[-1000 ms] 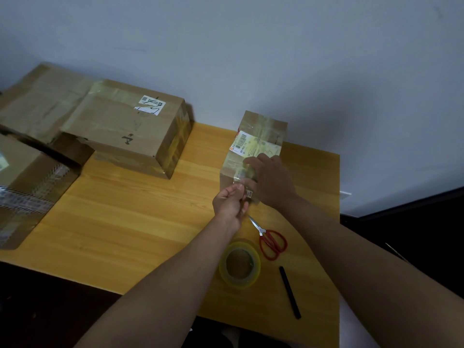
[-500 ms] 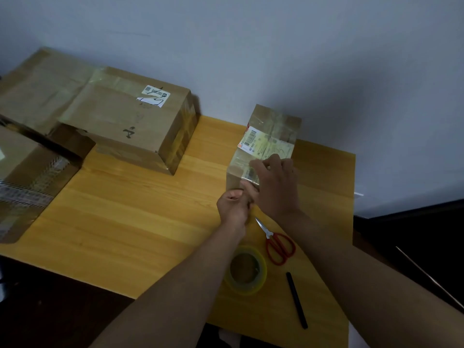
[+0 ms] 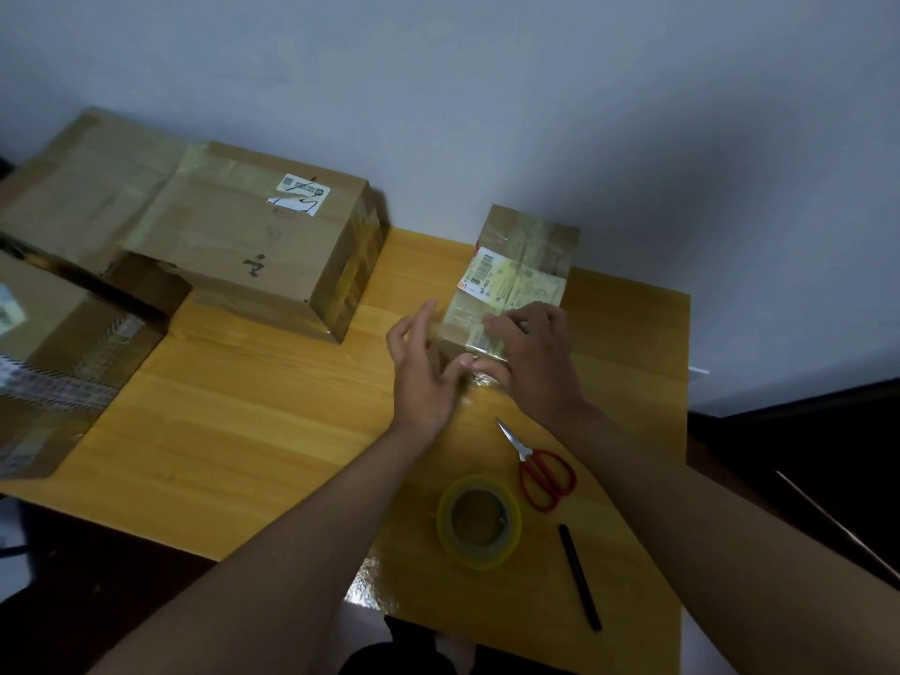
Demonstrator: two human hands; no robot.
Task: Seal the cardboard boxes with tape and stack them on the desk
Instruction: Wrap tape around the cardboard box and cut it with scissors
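Two hands work at a yellow wood bench (image 3: 253, 411) that stands against a plain pale wall (image 3: 535, 90). The floor beside the bench is dark.

A small box (image 3: 523, 265) sits near the back of the bench, wrapped in shiny clear tape. It has a white label (image 3: 482, 272) with a bar code, but the words are too small to read. The right hand (image 3: 538, 362) lies flat on the near end of the small box, fingers straight, pressing the tape down. The left hand (image 3: 423, 367) is beside the box with its fingers spread and loose, holding nothing.

A big box (image 3: 258, 241) sits on the left with a white sticker (image 3: 298, 194) and a dark scribble I cannot read. More boxes (image 3: 58, 343) crowd the left edge.

Near the person lie a yellow tape roll (image 3: 479, 521), red scissors (image 3: 540, 467) and a black pen (image 3: 579, 577).
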